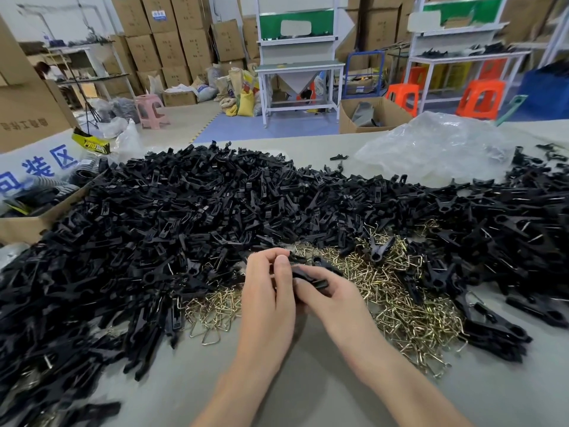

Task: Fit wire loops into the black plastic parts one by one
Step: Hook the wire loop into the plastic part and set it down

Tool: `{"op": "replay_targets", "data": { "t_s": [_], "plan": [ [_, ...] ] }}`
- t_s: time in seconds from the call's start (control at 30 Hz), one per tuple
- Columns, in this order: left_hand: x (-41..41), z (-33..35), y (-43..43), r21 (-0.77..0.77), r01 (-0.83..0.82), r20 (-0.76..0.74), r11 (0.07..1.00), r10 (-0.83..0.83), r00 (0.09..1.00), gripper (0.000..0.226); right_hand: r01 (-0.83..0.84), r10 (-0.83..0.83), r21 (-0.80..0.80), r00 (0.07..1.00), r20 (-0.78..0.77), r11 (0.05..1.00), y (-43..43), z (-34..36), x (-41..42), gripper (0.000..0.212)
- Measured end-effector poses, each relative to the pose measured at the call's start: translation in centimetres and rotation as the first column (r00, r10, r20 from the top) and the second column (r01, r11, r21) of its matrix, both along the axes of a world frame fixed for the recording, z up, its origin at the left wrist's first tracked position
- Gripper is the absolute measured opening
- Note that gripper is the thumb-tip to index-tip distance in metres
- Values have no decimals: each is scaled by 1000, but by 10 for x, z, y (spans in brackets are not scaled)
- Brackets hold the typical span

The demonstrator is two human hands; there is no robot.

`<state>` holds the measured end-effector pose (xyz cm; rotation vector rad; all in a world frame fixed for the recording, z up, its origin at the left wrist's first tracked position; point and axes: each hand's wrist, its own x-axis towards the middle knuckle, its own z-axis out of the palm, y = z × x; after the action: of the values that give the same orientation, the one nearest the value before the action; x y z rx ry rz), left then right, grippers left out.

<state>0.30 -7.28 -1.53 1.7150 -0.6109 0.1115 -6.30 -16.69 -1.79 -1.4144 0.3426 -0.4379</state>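
The left hand and right hand meet over the loop pile, both gripping one part; whether a loop is seated in it cannot be told. Clips right of the pile appear fitted. The heap behind it remains, so most of the work is judged outstanding.

Brass-coloured wire loops lie in a tangled heap, ringed by piled black plastic parts.

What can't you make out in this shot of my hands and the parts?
1. Head view: whether a loop sits in the black part; the left hand and right hand cover most of it.
2. Head view: box at left, cut off by the edge.
3. Head view: shelf items at the back, blurred and too small.
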Motion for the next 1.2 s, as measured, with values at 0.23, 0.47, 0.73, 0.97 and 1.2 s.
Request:
{"op": "replay_targets", "data": {
  "t_s": [0.23,0.47,0.73,0.97,1.2],
  "plan": [
    [5,-1,3,67,78,1,995,-78,997,29,75,-79,158,997,15,985,-2,5,-2,17],
    [18,5,10,-19,-4,23,1000,5,1000,12,84,-93,198,995,34,977,-7,7,-2,19],
    [58,11,50,43,-481,200,876,464,863,23,90,-99,272,995,21,958,-12,7,-3,17],
    [13,23,18,-154,65,-145,986,-87,986,9,54,-63,291,998,22,955,-12,6,-4,45],
    [13,12,10,-189,247,-351,950,-300,887,26,46,-54,267,998,23,963,-10,10,-2,49]
  ]
}}
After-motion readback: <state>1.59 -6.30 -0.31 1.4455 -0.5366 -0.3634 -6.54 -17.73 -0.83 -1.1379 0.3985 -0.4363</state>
